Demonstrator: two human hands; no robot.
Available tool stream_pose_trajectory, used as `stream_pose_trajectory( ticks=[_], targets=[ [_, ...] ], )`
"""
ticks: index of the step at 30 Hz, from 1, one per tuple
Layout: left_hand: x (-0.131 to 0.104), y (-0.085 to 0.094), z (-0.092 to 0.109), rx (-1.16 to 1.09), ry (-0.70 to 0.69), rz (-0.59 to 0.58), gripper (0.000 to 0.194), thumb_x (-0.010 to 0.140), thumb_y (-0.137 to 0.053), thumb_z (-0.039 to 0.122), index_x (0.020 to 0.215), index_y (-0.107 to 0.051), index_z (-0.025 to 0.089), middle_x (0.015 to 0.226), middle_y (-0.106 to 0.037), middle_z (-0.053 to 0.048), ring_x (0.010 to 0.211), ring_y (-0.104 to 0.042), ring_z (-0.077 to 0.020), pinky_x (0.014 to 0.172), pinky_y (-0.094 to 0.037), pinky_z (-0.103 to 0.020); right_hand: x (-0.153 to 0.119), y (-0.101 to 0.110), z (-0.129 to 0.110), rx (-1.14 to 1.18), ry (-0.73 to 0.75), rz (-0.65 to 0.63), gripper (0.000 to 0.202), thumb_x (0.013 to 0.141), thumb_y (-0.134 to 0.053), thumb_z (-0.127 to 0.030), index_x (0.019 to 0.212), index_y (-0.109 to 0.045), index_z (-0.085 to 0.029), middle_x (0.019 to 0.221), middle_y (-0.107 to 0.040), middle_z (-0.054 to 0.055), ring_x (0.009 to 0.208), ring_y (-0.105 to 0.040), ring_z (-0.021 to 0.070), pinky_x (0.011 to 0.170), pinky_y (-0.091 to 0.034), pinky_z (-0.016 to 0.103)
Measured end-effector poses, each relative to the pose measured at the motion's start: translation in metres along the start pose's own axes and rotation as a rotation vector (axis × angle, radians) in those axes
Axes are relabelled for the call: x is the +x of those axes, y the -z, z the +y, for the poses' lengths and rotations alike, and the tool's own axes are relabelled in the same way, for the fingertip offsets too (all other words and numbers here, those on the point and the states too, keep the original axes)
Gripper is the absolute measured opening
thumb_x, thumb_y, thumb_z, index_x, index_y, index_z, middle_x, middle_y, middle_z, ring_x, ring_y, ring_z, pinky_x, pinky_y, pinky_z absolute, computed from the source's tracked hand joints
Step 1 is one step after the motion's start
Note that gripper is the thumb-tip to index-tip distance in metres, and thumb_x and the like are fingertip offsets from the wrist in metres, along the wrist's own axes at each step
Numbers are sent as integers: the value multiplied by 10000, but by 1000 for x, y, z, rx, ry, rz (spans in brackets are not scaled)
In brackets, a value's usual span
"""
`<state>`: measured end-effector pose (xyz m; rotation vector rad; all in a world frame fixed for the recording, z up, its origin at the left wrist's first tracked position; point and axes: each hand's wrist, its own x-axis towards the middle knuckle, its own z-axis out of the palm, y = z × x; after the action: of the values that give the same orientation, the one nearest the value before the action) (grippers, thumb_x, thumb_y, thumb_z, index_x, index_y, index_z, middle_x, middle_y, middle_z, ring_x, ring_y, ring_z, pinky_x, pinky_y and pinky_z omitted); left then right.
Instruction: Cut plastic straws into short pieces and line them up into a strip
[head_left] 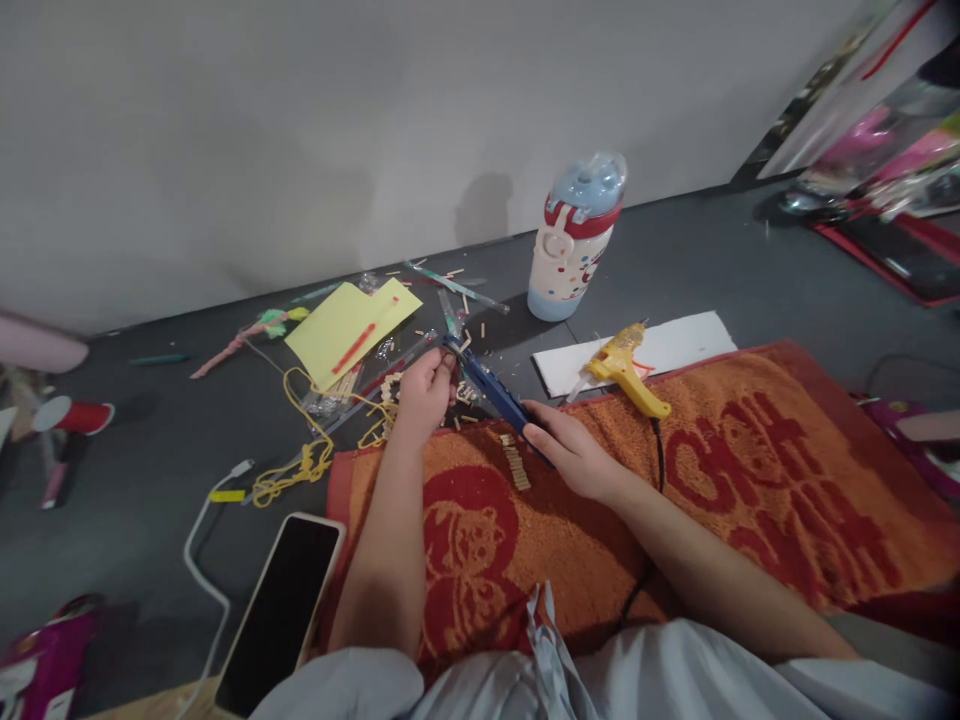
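My right hand (566,450) is closed around the lower end of a long blue hand tool (496,393), which looks like a cutter or pliers. The tool slants up and left over the towel's far edge. At its upper end, my left hand (427,388) is closed in a pinch close to the jaws. A small pale piece shows at the jaws, but what my left fingers hold is hidden. Below the tool, a row of short wooden pieces (515,462) lies on the orange towel (570,540). More small wooden bits are scattered beyond my left hand.
A yellow glue gun (626,370) rests across a white board (690,340) and the towel. Behind stands a drink bottle (576,245). To the left are yellow paper (341,335), yellow cord (300,475), a white cable (196,570) and a phone (283,610).
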<state>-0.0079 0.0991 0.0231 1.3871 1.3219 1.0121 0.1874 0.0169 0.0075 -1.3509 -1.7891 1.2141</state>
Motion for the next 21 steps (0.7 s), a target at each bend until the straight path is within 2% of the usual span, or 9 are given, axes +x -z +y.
stream_pose_trajectory(
  ticks=[12,21],
  targets=[
    [3,2,-7,-222,8,-81,293,802,-560,381,618,-431,193,430,-334,89,364,-404,-73,422,-405,-209,0,-1,2,9,-2,-14,493,920,-340,-484,1206,-493,-113,1160,-612,162,1057,-578,275,909,-429,402],
    [2,5,-10,-199,-9,-96,307,798,-558,397,619,-427,186,450,-357,83,377,-445,-72,415,-341,-200,-1,-1,0,-16,4,-14,460,927,-335,-462,1179,-513,-121,1127,-630,159,1016,-595,275,868,-449,396]
  ],
)
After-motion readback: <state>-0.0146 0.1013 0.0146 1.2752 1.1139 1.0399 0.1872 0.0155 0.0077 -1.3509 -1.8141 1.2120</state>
